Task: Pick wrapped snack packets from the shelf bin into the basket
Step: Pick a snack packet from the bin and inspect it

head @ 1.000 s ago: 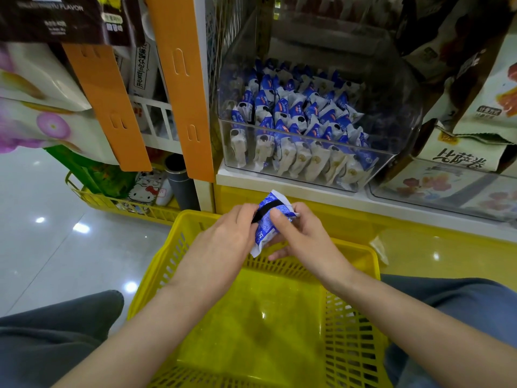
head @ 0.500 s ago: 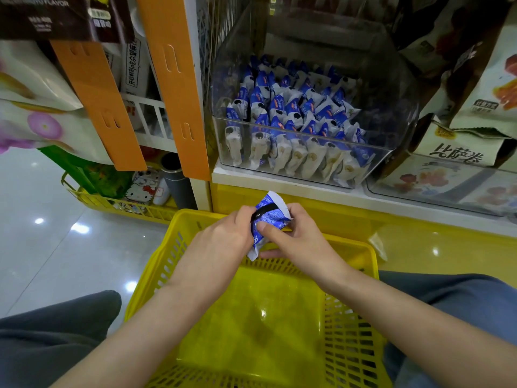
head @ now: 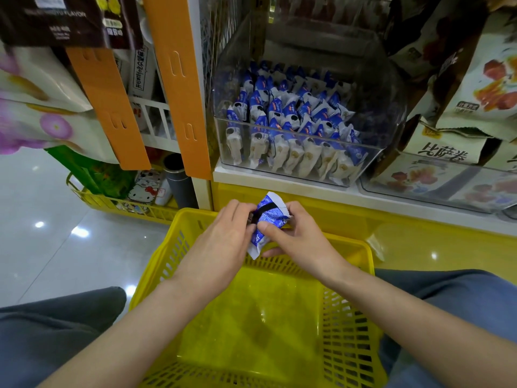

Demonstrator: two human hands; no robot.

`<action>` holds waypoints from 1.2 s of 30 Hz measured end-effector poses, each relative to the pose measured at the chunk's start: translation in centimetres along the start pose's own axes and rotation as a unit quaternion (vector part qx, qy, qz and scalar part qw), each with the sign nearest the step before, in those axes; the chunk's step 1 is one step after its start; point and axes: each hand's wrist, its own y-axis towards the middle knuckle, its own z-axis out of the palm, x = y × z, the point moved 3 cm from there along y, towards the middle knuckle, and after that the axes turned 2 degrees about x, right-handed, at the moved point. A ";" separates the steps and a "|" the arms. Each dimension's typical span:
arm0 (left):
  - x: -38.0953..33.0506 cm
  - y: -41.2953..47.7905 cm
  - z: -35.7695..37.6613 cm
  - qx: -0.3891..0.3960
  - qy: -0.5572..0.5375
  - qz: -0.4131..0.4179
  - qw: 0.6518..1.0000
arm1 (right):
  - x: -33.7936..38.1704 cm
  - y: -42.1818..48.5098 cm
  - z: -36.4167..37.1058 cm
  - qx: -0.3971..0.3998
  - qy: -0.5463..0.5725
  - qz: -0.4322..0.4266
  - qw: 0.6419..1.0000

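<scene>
A: In the head view, where is the packet to be found?
B: One blue-and-white packet [head: 269, 219] is held between the two hands, above the far rim of the yellow basket [head: 348, 331] and just below the edge of the shelf [head: 279, 181]

A: How are the hands set?
B: They are brought together, with only the packet between them. The left hand [head: 221, 243] is curled against its left edge. The right hand [head: 298, 239] is clamped on it, with the thumb laid across the front and the fingers tucked behind

A: And its long axis?
B: It is stood nearly upright and leaned a little to the right at the top, with a crimped end above and below. A dark band is seen across the upper part

A: Which way is the drop to be made?
B: Downward and toward the body, it is judged, since the basket floor lies below and nearer. Neither hand is placed closer, so either could be released first. More packets [head: 291, 119] are stacked in the clear bin [head: 387, 107], ahead, above and slightly to the right
</scene>
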 end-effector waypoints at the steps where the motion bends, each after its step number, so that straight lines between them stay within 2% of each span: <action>1: 0.0 -0.1 0.0 0.004 0.011 0.006 1.000 | 0.0 -0.2 -0.1 0.001 -0.007 -0.001 1.000; 6: -0.7 -0.9 0.3 0.036 0.043 0.020 0.998 | -0.5 -2.0 -0.1 -0.003 -0.050 -0.001 0.999; 10: -1.2 -1.6 0.3 0.053 -0.009 0.003 0.999 | -0.3 -3.5 0.0 -0.011 -0.071 -0.013 0.997; 15: -1.4 -2.4 -0.5 0.020 -0.081 0.003 0.997 | 0.6 -4.2 0.0 -0.017 -0.098 -0.040 0.994; 18: -1.5 -2.4 -0.8 0.027 -0.091 0.016 0.995 | 0.9 -4.4 -0.3 0.004 -0.055 -0.042 0.998; 22: -2.4 -2.3 -0.7 0.031 -0.068 0.039 0.996 | 0.9 -4.3 -0.9 0.001 -0.035 -0.036 0.999; 28: -3.7 -2.1 -0.7 0.025 0.046 0.020 0.998 | 1.1 -3.9 -1.9 -0.057 -0.156 -0.073 0.984; 34: -3.9 -1.8 -0.9 0.038 0.201 -0.009 0.979 | 1.6 -4.1 -1.0 -0.024 -0.122 -0.056 0.991; 36: -3.9 -1.7 -1.3 0.030 0.184 -0.011 0.982 | 2.1 -4.2 -0.9 -0.020 -0.125 -0.057 0.990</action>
